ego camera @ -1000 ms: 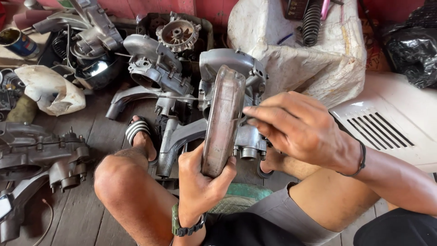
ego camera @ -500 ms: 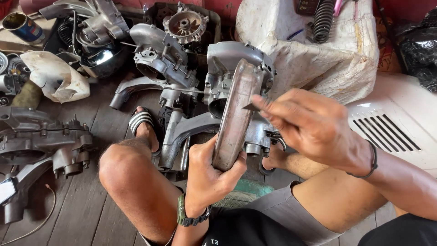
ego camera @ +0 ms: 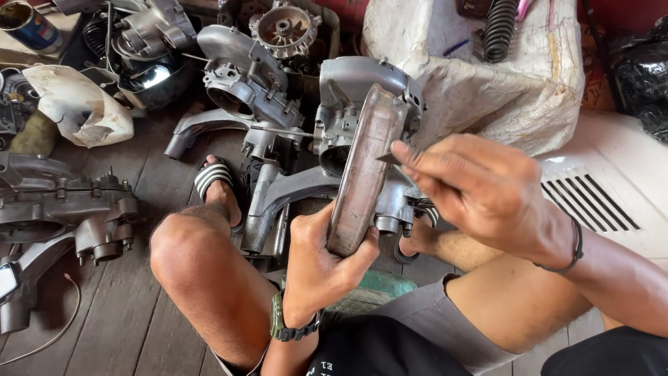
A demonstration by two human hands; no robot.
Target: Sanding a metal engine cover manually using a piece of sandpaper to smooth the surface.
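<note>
Head view: tin can, contents unclear; left hand gripping metal cover.

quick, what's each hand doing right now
Left hand: closed around the lower end of the metal engine cover.
Right hand: pinching a small blade against the cover.

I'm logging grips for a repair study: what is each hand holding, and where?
Left hand grips the long metal cover at its lower end. Right hand pinches a small blade against the cover's edge.
</note>
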